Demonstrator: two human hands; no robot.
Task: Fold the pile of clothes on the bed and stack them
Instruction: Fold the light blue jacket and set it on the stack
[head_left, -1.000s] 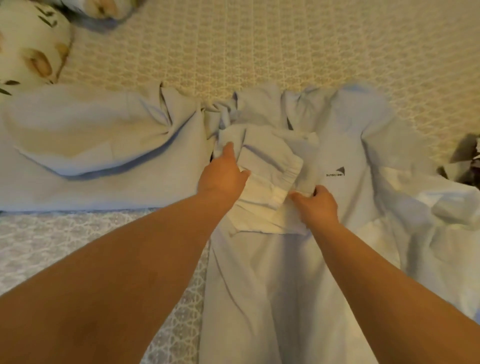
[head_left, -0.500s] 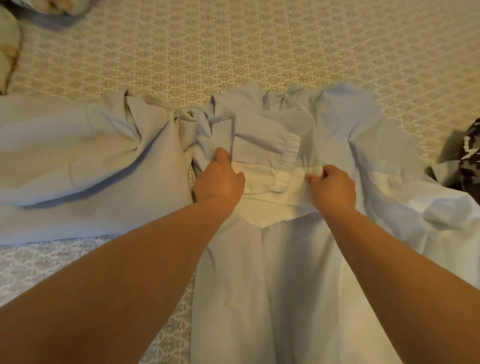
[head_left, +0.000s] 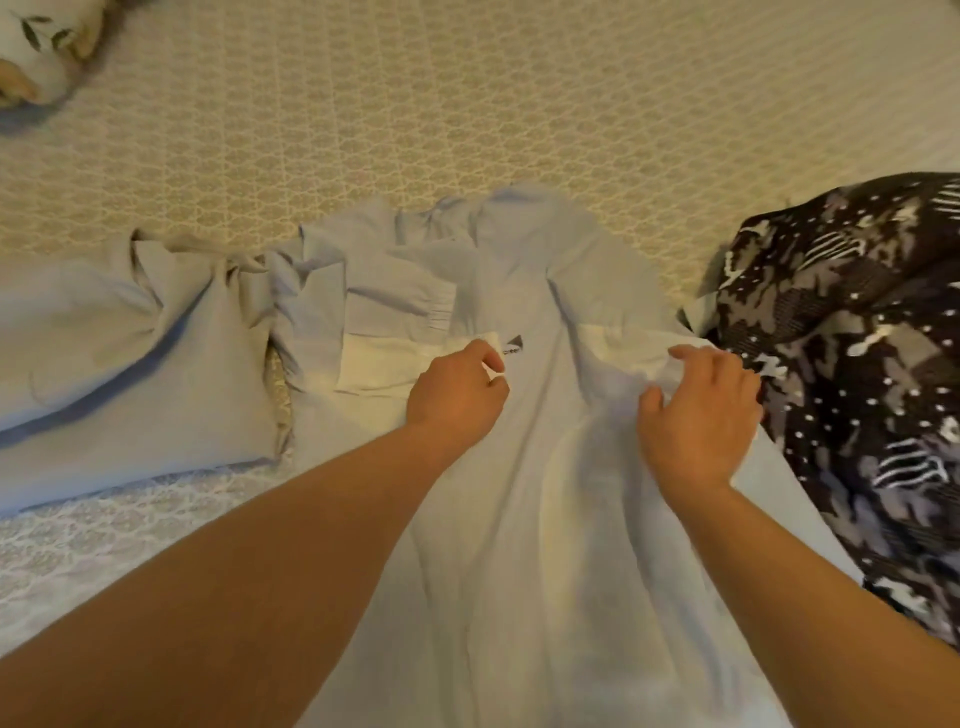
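matt blue cloth shirt (head_left: 524, 467); seemingly quilted bedspread (head_left: 467, 104).

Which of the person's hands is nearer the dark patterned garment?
Right. The right hand grips shirt fabric beside the dark patterned garment; the left hand is farther away, by the logo.

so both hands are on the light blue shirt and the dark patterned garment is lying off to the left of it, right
Not quite. Both the left hand and right hand are on the light blue shirt, but the head view shows the dark patterned garment lying to its right, not left.
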